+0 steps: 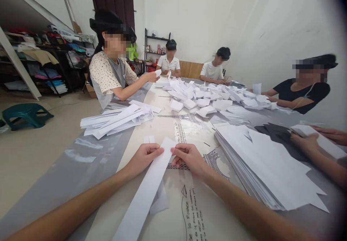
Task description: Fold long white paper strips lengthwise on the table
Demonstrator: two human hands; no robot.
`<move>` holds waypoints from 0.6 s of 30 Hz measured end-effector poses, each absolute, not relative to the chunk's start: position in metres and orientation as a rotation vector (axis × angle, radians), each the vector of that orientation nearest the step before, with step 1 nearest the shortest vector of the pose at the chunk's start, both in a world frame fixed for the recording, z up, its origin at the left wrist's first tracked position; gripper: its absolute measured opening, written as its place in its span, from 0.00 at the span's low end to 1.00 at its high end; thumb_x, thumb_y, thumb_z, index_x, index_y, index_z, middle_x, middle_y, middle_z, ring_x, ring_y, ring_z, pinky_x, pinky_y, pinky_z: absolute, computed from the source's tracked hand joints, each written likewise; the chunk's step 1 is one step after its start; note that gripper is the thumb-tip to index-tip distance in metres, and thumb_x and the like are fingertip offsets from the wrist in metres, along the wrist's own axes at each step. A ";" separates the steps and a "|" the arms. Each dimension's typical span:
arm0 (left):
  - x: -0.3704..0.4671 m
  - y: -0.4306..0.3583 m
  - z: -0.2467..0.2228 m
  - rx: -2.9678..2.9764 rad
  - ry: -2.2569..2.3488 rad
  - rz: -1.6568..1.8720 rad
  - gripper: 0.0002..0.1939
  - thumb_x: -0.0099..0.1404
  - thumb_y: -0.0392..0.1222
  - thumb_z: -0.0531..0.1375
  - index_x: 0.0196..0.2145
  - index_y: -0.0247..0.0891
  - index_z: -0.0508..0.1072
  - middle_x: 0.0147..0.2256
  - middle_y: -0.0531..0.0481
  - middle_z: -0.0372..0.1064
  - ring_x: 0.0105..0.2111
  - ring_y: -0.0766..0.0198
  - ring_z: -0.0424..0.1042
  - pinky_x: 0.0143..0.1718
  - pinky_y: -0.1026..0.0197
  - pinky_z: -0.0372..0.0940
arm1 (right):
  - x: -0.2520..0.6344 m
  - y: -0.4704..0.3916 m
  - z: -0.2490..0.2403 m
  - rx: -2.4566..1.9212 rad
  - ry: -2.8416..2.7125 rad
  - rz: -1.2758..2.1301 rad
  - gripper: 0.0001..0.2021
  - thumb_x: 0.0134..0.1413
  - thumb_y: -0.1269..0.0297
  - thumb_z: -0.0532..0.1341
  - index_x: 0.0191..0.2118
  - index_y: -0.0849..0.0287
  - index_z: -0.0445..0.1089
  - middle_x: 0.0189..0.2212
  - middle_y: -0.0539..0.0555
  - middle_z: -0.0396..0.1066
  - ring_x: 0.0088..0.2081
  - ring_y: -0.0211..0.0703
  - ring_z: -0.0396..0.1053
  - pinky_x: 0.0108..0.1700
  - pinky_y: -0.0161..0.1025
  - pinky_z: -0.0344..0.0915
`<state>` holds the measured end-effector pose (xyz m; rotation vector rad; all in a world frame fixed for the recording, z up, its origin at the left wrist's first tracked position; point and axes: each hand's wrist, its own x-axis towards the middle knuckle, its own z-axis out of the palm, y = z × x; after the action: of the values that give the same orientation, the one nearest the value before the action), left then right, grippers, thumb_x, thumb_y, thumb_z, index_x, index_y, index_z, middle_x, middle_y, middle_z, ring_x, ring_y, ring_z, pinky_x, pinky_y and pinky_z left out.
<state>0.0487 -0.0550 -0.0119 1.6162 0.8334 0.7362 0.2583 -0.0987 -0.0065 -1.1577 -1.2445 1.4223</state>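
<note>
Paper strip [146, 194], lower centre: plain white. Strip pile [116, 119] at centre left, folded pieces [200, 94] at centre and sheet stack [268, 161] at lower right: likewise plain white. Table cover [159, 129]: cream middle printed with black lattice towers and lettering, flanked by grey. Stool [27, 114], left edge: dark green. Door [114, 4], upper left: dark brown. Co-worker's shirt [118, 71], upper left: grey front, cream sleeves with dark spots. Co-worker's top [296, 92], right edge: black.

A long, narrow white paper strip [146, 192] slants over the tablecloth [92, 166].
</note>
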 end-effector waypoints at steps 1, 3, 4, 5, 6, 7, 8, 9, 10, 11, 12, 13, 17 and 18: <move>0.049 -0.054 -0.013 1.595 0.854 0.778 0.23 0.66 0.60 0.60 0.30 0.35 0.73 0.24 0.55 0.61 0.23 0.69 0.57 0.23 0.66 0.51 | 0.258 -0.091 -0.004 -1.149 -1.294 1.424 0.15 0.54 0.51 0.69 0.30 0.60 0.76 0.25 0.54 0.74 0.27 0.42 0.74 0.30 0.36 0.66; 0.048 -0.053 -0.016 1.541 0.897 0.877 0.24 0.66 0.61 0.60 0.28 0.35 0.71 0.23 0.55 0.59 0.22 0.69 0.56 0.23 0.66 0.50 | 0.253 -0.074 -0.001 -1.118 -1.392 1.366 0.15 0.54 0.51 0.68 0.29 0.60 0.75 0.23 0.53 0.73 0.26 0.42 0.73 0.29 0.38 0.66; 0.048 -0.052 -0.018 1.507 0.914 0.925 0.24 0.65 0.61 0.61 0.27 0.35 0.70 0.23 0.56 0.58 0.22 0.69 0.55 0.23 0.66 0.50 | 0.250 -0.065 -0.001 -1.097 -1.419 1.314 0.15 0.55 0.52 0.67 0.28 0.59 0.74 0.23 0.52 0.72 0.25 0.42 0.72 0.28 0.38 0.65; 0.048 -0.051 -0.020 1.472 0.926 0.968 0.24 0.65 0.61 0.61 0.26 0.36 0.69 0.23 0.56 0.57 0.22 0.69 0.55 0.22 0.66 0.50 | 0.245 -0.056 -0.002 -1.082 -1.422 1.287 0.15 0.55 0.52 0.67 0.28 0.59 0.73 0.21 0.51 0.71 0.23 0.40 0.69 0.27 0.38 0.63; 0.048 -0.051 -0.021 1.439 0.933 1.000 0.24 0.65 0.61 0.61 0.26 0.36 0.69 0.22 0.56 0.57 0.21 0.69 0.55 0.23 0.66 0.50 | 0.240 -0.049 -0.004 -1.070 -1.419 1.260 0.15 0.56 0.52 0.66 0.28 0.59 0.73 0.20 0.50 0.69 0.21 0.38 0.66 0.26 0.37 0.61; 0.048 -0.050 -0.023 1.410 0.938 1.025 0.24 0.65 0.61 0.61 0.26 0.36 0.68 0.22 0.57 0.56 0.21 0.69 0.55 0.23 0.66 0.50 | 0.234 -0.043 -0.007 -1.060 -1.412 1.230 0.15 0.57 0.52 0.65 0.28 0.58 0.72 0.18 0.48 0.67 0.20 0.37 0.63 0.25 0.37 0.60; 0.048 -0.050 -0.025 1.392 0.939 1.038 0.24 0.64 0.61 0.62 0.26 0.36 0.68 0.22 0.56 0.56 0.22 0.69 0.55 0.23 0.66 0.51 | 0.229 -0.039 -0.011 -1.052 -1.399 1.199 0.15 0.58 0.52 0.64 0.28 0.58 0.71 0.17 0.47 0.64 0.20 0.36 0.61 0.24 0.37 0.58; 0.048 -0.050 -0.026 1.380 0.943 1.043 0.24 0.64 0.60 0.62 0.26 0.36 0.68 0.23 0.56 0.56 0.22 0.69 0.55 0.23 0.66 0.50 | 0.225 -0.037 -0.015 -1.045 -1.384 1.171 0.15 0.58 0.51 0.63 0.28 0.57 0.71 0.18 0.46 0.63 0.20 0.36 0.60 0.24 0.36 0.58; 0.048 -0.050 -0.026 1.377 0.945 1.040 0.24 0.65 0.60 0.62 0.26 0.36 0.68 0.23 0.56 0.56 0.22 0.69 0.55 0.23 0.66 0.50 | 0.222 -0.036 -0.019 -1.038 -1.379 1.149 0.15 0.58 0.51 0.63 0.28 0.57 0.70 0.19 0.46 0.63 0.21 0.37 0.60 0.24 0.36 0.58; 0.048 -0.050 -0.025 1.380 0.945 1.034 0.23 0.65 0.60 0.62 0.26 0.35 0.68 0.23 0.56 0.56 0.22 0.69 0.55 0.23 0.66 0.49 | 0.221 -0.036 -0.023 -1.031 -1.374 1.129 0.15 0.59 0.51 0.63 0.29 0.57 0.70 0.20 0.46 0.63 0.21 0.37 0.60 0.25 0.37 0.58; 0.048 -0.049 -0.024 1.386 0.944 1.024 0.23 0.65 0.60 0.62 0.26 0.35 0.68 0.23 0.56 0.56 0.22 0.69 0.54 0.23 0.66 0.48 | 0.220 -0.037 -0.026 -1.026 -1.370 1.111 0.15 0.59 0.51 0.63 0.29 0.57 0.70 0.21 0.46 0.63 0.22 0.37 0.60 0.25 0.37 0.58; 0.048 -0.049 -0.022 1.398 0.941 1.012 0.23 0.65 0.59 0.61 0.26 0.35 0.68 0.22 0.56 0.55 0.22 0.70 0.53 0.23 0.66 0.48 | 0.221 -0.038 -0.028 -1.024 -1.364 1.094 0.15 0.59 0.50 0.63 0.30 0.56 0.70 0.21 0.46 0.63 0.22 0.37 0.60 0.25 0.37 0.58; 0.048 -0.040 -0.011 1.479 0.947 0.954 0.24 0.66 0.60 0.59 0.24 0.36 0.68 0.21 0.56 0.57 0.21 0.69 0.54 0.23 0.65 0.49 | 0.225 -0.040 -0.030 -1.029 -1.329 1.049 0.15 0.61 0.50 0.61 0.30 0.56 0.68 0.21 0.46 0.61 0.22 0.37 0.59 0.25 0.37 0.58; 0.048 -0.036 -0.009 1.501 0.954 0.927 0.24 0.66 0.60 0.59 0.24 0.36 0.68 0.21 0.56 0.58 0.21 0.69 0.55 0.22 0.65 0.49 | 0.226 -0.040 -0.029 -1.029 -1.322 1.045 0.16 0.61 0.49 0.61 0.30 0.56 0.68 0.21 0.46 0.61 0.22 0.38 0.59 0.25 0.37 0.58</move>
<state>0.0476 -0.0356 -0.0089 1.5012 0.9545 0.9270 0.2257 -0.0395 -0.0294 -1.0289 -1.3220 1.0446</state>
